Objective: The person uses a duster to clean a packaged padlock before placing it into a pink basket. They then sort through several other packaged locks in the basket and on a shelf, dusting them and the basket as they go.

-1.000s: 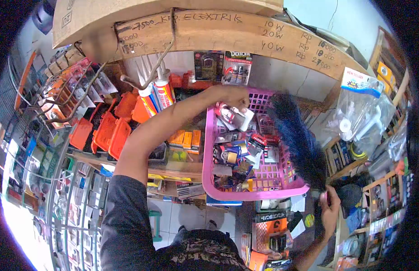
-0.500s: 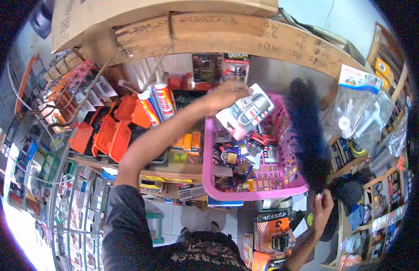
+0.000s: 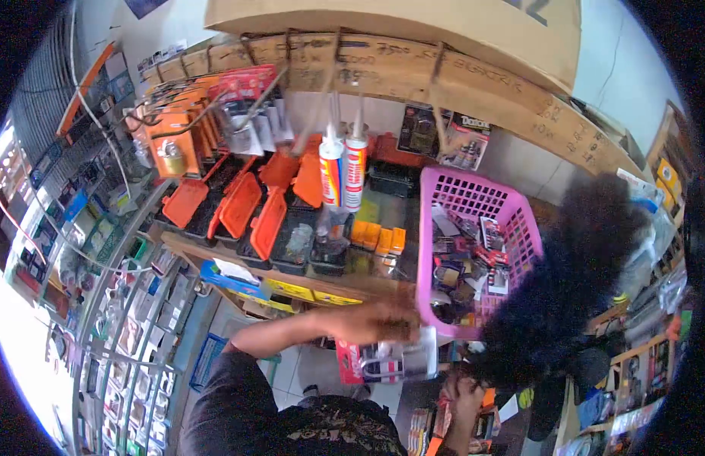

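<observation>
My left hand [image 3: 375,321] is closed on the upper edge of a padlock package [image 3: 388,359], a red and white card showing a long metal shackle. It is held in front of my body, below the counter edge. The pink plastic basket [image 3: 426,285] is to its upper right, with several small carded packets [image 3: 470,251] inside. My right hand [image 3: 463,395], fingers curled, is below the basket beside orange and dark packages [image 3: 485,414]. What it grips, if anything, is hidden. A black fuzzy thing [image 3: 565,281] covers part of the basket's right side.
Orange-lidded black boxes [image 3: 238,205] line the counter, with two sealant tubes [image 3: 343,171] and small yellow-orange boxes [image 3: 377,238]. Packages hang from hooks [image 3: 189,133] at the left. A wooden beam [image 3: 390,64] runs above. Wire racks [image 3: 124,342] stand left, shelves [image 3: 641,357] right.
My left hand has brought the padlock package from above the basket down and toward my body. My right hand has moved left to the packages. The view has swung left.
</observation>
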Demonstrator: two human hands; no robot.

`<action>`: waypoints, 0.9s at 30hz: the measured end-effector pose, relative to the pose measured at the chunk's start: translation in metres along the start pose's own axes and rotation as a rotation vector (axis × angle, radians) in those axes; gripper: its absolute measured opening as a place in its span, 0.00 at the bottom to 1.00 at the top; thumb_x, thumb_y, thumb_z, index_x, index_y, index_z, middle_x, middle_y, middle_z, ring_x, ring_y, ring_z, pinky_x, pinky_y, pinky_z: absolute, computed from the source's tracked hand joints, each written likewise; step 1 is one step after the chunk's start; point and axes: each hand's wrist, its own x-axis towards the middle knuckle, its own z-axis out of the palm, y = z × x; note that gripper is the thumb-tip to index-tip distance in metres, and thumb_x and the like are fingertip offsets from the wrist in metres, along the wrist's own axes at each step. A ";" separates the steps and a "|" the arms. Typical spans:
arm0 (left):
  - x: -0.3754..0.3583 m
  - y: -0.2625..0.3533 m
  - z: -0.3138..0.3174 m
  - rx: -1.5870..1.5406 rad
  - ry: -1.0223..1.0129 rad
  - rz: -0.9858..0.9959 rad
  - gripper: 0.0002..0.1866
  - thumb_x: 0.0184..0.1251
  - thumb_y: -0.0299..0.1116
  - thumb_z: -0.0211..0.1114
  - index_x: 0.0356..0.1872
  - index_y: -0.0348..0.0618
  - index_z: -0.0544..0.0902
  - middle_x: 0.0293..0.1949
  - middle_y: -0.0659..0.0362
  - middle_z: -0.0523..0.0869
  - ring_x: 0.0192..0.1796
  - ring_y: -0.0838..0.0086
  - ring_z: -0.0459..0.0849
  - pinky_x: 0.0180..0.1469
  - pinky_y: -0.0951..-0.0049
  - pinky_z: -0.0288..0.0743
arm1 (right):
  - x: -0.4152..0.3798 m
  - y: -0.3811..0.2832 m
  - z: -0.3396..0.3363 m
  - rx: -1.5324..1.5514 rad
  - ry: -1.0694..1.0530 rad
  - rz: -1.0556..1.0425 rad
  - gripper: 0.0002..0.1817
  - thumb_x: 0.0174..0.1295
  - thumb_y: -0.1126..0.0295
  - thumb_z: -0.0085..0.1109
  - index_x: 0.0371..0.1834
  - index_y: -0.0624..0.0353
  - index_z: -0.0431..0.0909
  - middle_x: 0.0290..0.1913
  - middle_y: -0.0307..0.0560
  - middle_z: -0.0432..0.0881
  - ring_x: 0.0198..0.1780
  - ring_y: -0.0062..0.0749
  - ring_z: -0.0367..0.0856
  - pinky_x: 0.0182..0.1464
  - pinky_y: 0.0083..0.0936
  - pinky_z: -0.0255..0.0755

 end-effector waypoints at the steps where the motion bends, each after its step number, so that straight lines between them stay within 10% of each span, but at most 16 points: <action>1: -0.010 -0.009 0.008 0.007 -0.049 -0.064 0.14 0.75 0.40 0.56 0.44 0.37 0.78 0.38 0.56 0.80 0.45 0.75 0.76 0.52 0.71 0.72 | -0.006 0.004 0.017 -0.004 -0.002 0.000 0.08 0.63 0.69 0.62 0.36 0.60 0.72 0.30 0.44 0.76 0.20 0.24 0.65 0.21 0.22 0.62; 4: -0.039 -0.035 0.027 -0.067 -0.097 -0.121 0.15 0.76 0.40 0.54 0.43 0.36 0.78 0.35 0.57 0.80 0.40 0.76 0.74 0.47 0.71 0.71 | -0.017 0.014 0.062 -0.034 -0.033 0.102 0.12 0.57 0.74 0.66 0.41 0.61 0.75 0.34 0.42 0.78 0.25 0.26 0.71 0.26 0.24 0.69; 7: -0.077 -0.065 0.035 -0.130 -0.017 -0.013 0.15 0.77 0.40 0.53 0.42 0.36 0.78 0.34 0.59 0.80 0.40 0.77 0.73 0.46 0.71 0.71 | -0.019 0.001 0.123 -0.436 -0.335 -0.264 0.21 0.48 0.77 0.71 0.46 0.62 0.75 0.37 0.40 0.79 0.33 0.28 0.78 0.35 0.26 0.76; 12: -0.151 -0.062 0.041 -0.347 0.191 -0.180 0.23 0.77 0.49 0.51 0.48 0.36 0.79 0.34 0.59 0.81 0.41 0.76 0.76 0.48 0.72 0.71 | -0.064 0.027 0.182 -0.069 -0.001 0.269 0.25 0.45 0.80 0.69 0.50 0.62 0.75 0.43 0.44 0.82 0.43 0.29 0.82 0.46 0.27 0.79; 14: -0.191 -0.096 0.032 -1.146 0.068 -0.261 0.33 0.73 0.60 0.48 0.58 0.37 0.76 0.41 0.56 0.83 0.48 0.72 0.79 0.54 0.68 0.72 | -0.075 0.066 0.186 -0.074 0.083 0.282 0.23 0.48 0.80 0.65 0.51 0.63 0.76 0.44 0.48 0.82 0.42 0.30 0.83 0.43 0.28 0.80; 15: -0.213 -0.120 0.043 -1.102 0.131 -0.299 0.51 0.59 0.77 0.46 0.70 0.41 0.64 0.55 0.48 0.79 0.59 0.65 0.77 0.63 0.62 0.69 | -0.078 0.072 0.190 0.044 -0.031 0.319 0.22 0.50 0.80 0.63 0.51 0.63 0.75 0.44 0.48 0.82 0.40 0.30 0.83 0.40 0.29 0.81; 18: -0.244 -0.103 0.095 -1.077 0.485 0.075 0.68 0.39 0.86 0.49 0.75 0.43 0.48 0.67 0.42 0.67 0.68 0.57 0.70 0.68 0.55 0.65 | -0.090 0.069 0.223 0.192 -0.144 0.364 0.18 0.55 0.77 0.61 0.50 0.62 0.73 0.42 0.48 0.81 0.36 0.31 0.83 0.33 0.32 0.82; 19: -0.255 -0.096 0.103 -0.854 0.534 -0.083 0.77 0.23 0.89 0.52 0.76 0.46 0.43 0.72 0.42 0.60 0.71 0.52 0.64 0.70 0.51 0.62 | -0.090 0.080 0.231 0.186 -0.028 0.372 0.16 0.56 0.75 0.62 0.48 0.61 0.72 0.40 0.47 0.80 0.35 0.31 0.82 0.30 0.30 0.81; 21: -0.257 -0.095 0.107 -0.898 0.591 -0.020 0.77 0.23 0.89 0.53 0.76 0.47 0.43 0.72 0.41 0.60 0.72 0.52 0.64 0.70 0.50 0.61 | -0.096 0.088 0.249 0.182 0.191 0.422 0.14 0.59 0.70 0.64 0.43 0.59 0.70 0.38 0.46 0.79 0.31 0.28 0.80 0.21 0.25 0.75; 27: -0.259 -0.086 0.132 -1.093 0.859 0.274 0.78 0.19 0.88 0.56 0.77 0.51 0.43 0.72 0.41 0.58 0.73 0.50 0.61 0.71 0.47 0.58 | -0.110 0.115 0.277 0.367 -0.003 0.434 0.16 0.60 0.66 0.65 0.44 0.59 0.68 0.34 0.43 0.79 0.23 0.25 0.76 0.19 0.20 0.68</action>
